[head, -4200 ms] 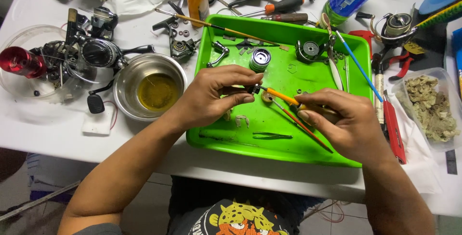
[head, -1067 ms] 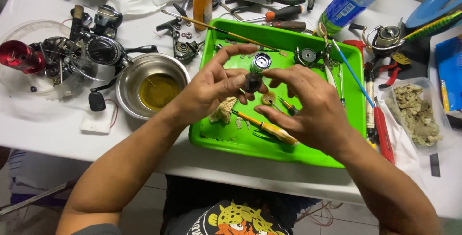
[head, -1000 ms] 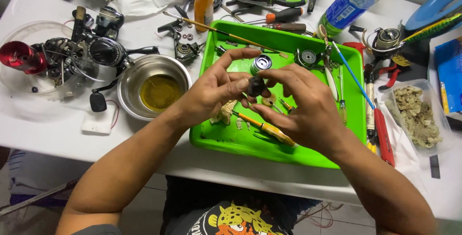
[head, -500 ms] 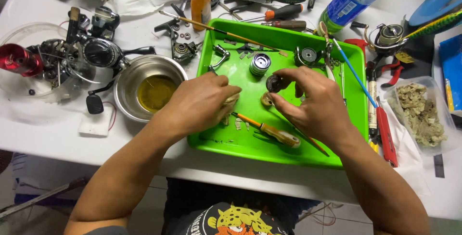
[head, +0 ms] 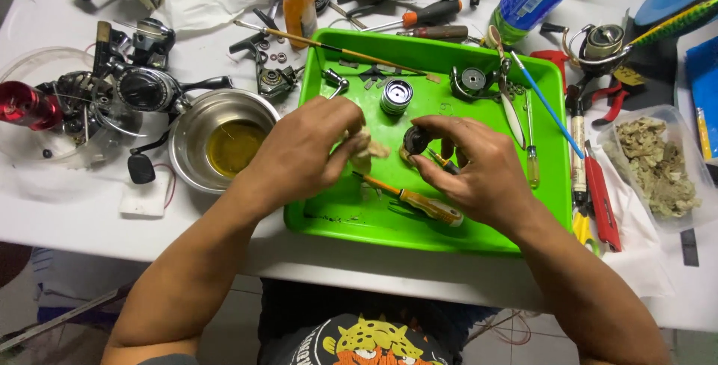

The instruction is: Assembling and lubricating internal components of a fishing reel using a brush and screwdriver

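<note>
Left hand [head: 303, 152] now pinches a beige crumpled cloth wad [head: 364, 148]; right hand [head: 471, 167] keeps gripping the small dark round part [head: 416, 139], mid-frame over the green plastic tray [head: 336, 212].

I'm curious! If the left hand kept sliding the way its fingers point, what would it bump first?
Probably the small dark round part the right hand holds; the left hand, pinching a pale rag, points right at it.

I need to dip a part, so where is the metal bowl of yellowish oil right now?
In the head view the metal bowl stands on the white table just left of the green tray, beside the left hand.
</note>
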